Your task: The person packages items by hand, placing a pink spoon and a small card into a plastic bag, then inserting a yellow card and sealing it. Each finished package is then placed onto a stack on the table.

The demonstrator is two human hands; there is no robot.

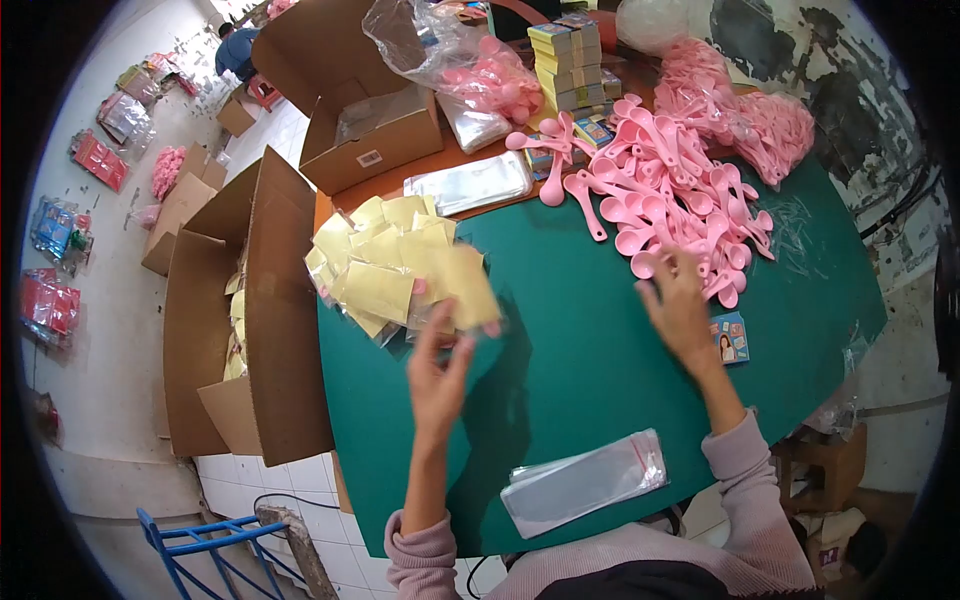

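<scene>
My left hand (438,385) is over the green table at the near edge of a heap of clear packets with pale yellow cards (375,290). Its thumb and fingers are apart. A slightly blurred packet (465,285) lies just beyond its fingertips, with a bit of pink at its corner. My right hand (682,315) reaches to the near edge of a pile of pink plastic measuring spoons (650,200); its fingers are spread against the spoons, and none is clearly gripped. Beside that wrist is a small blue printed card (730,338), partly covered by the hand.
A stack of clear plastic sleeves (585,485) lies near the front edge. More sleeves (470,185), banded card stacks (570,60) and bagged pink spoons (740,110) occupy the back. An open carton (285,320) stands at the left, near a blue metal frame (215,540). Another person (236,52) is far back.
</scene>
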